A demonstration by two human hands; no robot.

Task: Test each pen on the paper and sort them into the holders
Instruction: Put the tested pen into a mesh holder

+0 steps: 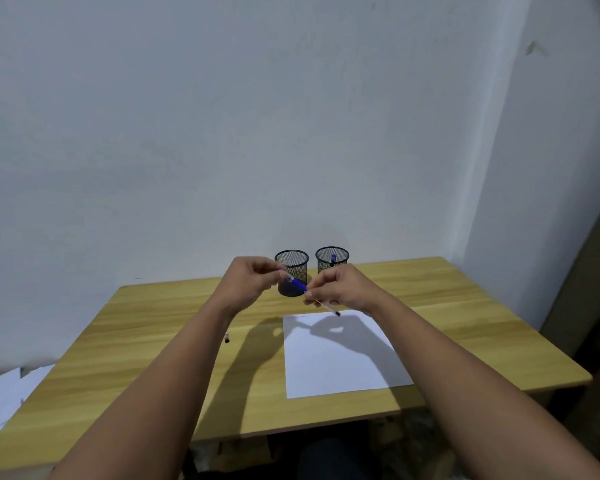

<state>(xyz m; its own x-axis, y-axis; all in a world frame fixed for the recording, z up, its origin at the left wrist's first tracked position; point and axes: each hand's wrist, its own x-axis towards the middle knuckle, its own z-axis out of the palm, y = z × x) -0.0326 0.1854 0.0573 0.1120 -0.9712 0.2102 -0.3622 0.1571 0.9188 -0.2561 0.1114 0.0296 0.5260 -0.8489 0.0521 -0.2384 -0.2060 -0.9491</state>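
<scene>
Blue-capped clear pen [321,304] (held slanted)

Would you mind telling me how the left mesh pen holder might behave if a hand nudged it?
The left mesh pen holder looks empty and is open wire mesh, so probably light and apt to slide or tip. It stands taller than wide on the smooth wooden table, which likely offers little grip.

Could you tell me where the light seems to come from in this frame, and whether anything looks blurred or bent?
Head view: the hands' shadows fall toward the camera across the sheet of paper and table, so the light likely sits high and ahead; the pen between left hand and right hand is slightly soft; the wide lens bows the table edges.
</scene>
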